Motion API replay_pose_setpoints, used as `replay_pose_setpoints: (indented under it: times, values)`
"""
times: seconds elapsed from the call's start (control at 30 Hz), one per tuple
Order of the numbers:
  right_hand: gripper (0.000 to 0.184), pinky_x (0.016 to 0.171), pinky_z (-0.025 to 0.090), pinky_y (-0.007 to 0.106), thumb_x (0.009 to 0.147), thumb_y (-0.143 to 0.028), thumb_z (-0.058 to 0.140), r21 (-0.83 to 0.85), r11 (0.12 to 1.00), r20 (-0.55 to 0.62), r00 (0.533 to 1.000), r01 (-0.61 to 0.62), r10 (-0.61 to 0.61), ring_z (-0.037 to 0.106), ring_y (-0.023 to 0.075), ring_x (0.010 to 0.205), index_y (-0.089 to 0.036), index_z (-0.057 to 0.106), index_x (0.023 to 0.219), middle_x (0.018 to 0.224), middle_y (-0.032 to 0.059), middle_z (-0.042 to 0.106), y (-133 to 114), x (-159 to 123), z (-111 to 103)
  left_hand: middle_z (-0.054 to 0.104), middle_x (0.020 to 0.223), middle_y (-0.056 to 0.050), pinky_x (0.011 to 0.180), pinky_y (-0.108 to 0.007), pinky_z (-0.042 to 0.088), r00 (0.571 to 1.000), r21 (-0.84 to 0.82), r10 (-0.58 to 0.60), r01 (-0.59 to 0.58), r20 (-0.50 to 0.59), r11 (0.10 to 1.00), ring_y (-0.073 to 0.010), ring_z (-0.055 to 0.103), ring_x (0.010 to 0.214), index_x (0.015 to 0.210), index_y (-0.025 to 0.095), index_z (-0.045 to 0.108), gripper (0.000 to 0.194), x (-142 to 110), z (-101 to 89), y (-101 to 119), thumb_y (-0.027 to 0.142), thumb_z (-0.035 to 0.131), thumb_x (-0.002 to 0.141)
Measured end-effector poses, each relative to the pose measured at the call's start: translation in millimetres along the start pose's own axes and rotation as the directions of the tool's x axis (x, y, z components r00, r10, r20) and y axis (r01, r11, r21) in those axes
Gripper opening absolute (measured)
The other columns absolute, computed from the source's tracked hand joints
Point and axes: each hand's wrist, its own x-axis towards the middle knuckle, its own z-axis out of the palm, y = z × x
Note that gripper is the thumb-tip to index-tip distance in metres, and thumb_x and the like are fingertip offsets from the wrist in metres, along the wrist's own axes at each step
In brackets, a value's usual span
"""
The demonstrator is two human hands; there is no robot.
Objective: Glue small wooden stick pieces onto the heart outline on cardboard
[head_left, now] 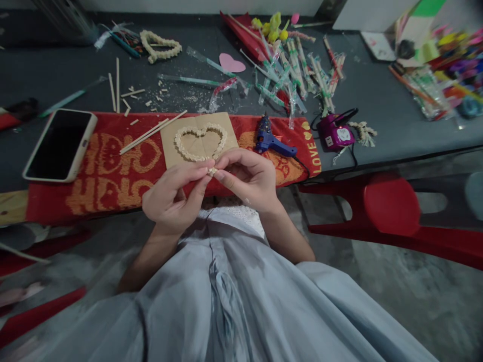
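Note:
My left hand [175, 193] and my right hand [251, 178] meet in front of my body at the table's near edge. Their fingertips pinch a small pale wooden piece [213, 171] between them; its exact shape is too small to make out. Just beyond my fingers, a heart outline of short wooden bits [181, 146] lies on a square of brown cardboard [169, 157]. To the right of it rests a blue glue gun [277, 145] on the red towel [101, 156]. Two thin wooden sticks [153, 131] lie slantwise left of the heart.
A phone [60, 146] lies at the left. Behind the towel are stick offcuts [130, 95], another wooden heart outline [160, 47], a pink paper heart [232, 63] and wrapped sticks [298, 65]. A purple box [335, 131] with a cable sits right. Red stools [392, 203] flank me.

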Motion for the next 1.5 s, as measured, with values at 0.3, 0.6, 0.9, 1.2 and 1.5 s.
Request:
replay_pose_setpoints:
  times: [0.3,0.6,0.9,1.2,1.5]
  values:
    - [0.007,0.071,0.052,0.026,0.093,-0.023,0.061,-0.324,0.91,0.087,0.966,0.257,-0.242,0.063,0.01,0.074,-0.019,0.062,0.088,0.08,-0.0009,0.068,-1.2,2.3,-3.8,0.077,0.082,0.004,0.071,-0.021,0.06,0.975,-0.236,0.112,-0.157,-0.193,0.959,-0.0099,0.074,0.074,0.089,0.024,0.075,0.016,8.6,23.1,17.1,0.015,0.081,0.077]
    - [0.005,0.072,0.053,0.026,0.093,-0.019,0.059,-0.391,0.875,0.113,0.958,0.287,-0.264,0.063,0.0104,0.075,-0.019,0.06,0.089,0.081,-0.0002,0.068,-0.2,2.5,-3.8,0.072,0.069,0.006,0.068,-0.024,0.06,0.946,-0.507,-0.227,0.083,-0.229,0.858,-0.0111,0.071,0.065,0.08,0.024,0.071,0.036,20.3,27.3,23.6,0.034,0.096,0.056]
    - [0.006,0.073,0.053,0.027,0.095,-0.02,0.058,-0.414,0.861,0.116,0.955,0.295,-0.272,0.063,0.0108,0.076,-0.019,0.06,0.09,0.083,0.0009,0.067,2.3,1.0,-8.5,0.072,0.067,0.003,0.058,-0.02,0.051,0.886,-0.231,0.008,-0.13,-0.464,0.964,-0.0069,0.063,0.058,0.076,0.017,0.074,0.029,38.3,1.1,3.7,0.022,0.094,0.056]
    - [0.007,0.07,0.053,0.027,0.096,-0.021,0.056,-0.505,0.797,0.145,0.943,0.331,-0.299,0.062,0.0119,0.077,-0.019,0.058,0.089,0.081,0.0012,0.065,5.7,2.1,-11.2,0.07,0.064,-0.003,0.055,-0.024,0.048,0.911,-0.022,-0.389,0.396,0.14,0.918,-0.012,0.06,0.056,0.077,0.017,0.079,0.026,17.9,-7.9,6.7,0.04,0.085,0.066]
    - [0.005,0.073,0.054,0.027,0.095,-0.017,0.057,-0.54,0.768,0.172,0.938,0.346,-0.301,0.064,0.0128,0.079,-0.02,0.058,0.091,0.084,0.0021,0.067,9.9,-2.1,-10.6,0.067,0.06,0.0,0.058,-0.022,0.05,0.849,-0.258,-0.524,0.523,0.073,0.812,-0.0086,0.056,0.054,0.065,0.018,0.075,0.037,17.5,6.7,16.4,0.042,0.095,0.045]
